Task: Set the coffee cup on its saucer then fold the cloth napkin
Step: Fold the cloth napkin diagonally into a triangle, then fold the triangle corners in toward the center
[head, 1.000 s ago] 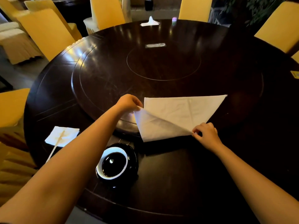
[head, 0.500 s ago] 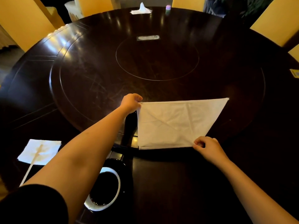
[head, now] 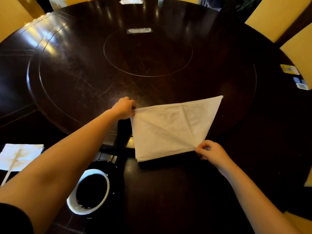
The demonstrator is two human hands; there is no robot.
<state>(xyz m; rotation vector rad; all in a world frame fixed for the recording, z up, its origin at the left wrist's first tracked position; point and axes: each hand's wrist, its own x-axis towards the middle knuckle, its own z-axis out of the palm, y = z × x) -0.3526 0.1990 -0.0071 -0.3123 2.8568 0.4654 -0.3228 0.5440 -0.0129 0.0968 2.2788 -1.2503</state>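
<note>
Coffee cup (head: 92, 191), white-rimmed with a dark inside, sits on its black saucer (head: 116, 168) nearest the camera, below the left forearm and well short of the left hand (head: 124, 108). Beside that forearm, out to its left, a white paper napkin (head: 25, 154) with a pale stick (head: 11, 166) across it lies on the dark, glossy wooden surface (head: 168, 191).

Between the two hands the white cloth napkin (head: 172, 127) is spread in a four-sided folded shape, creased diagonally. The right hand (head: 213, 153) pinches its near right corner between thumb and fingers, closed on the cloth. The left hand, farther out, is clenched on the far left corner. The napkin's far right tip points away beyond the right hand.

Past the left hand the round surface carries a raised inner disc with a thin inlaid ring (head: 148, 53) and streaks of reflected light. Well beyond both hands, a small pale label (head: 139, 30) lies by the ring, and a white tissue (head: 131, 0) stands at the far edge. Right of the right hand, small coloured packets (head: 289, 69) rest near the rim. Yellow-covered chairs (head: 276, 16) surround the surface.
</note>
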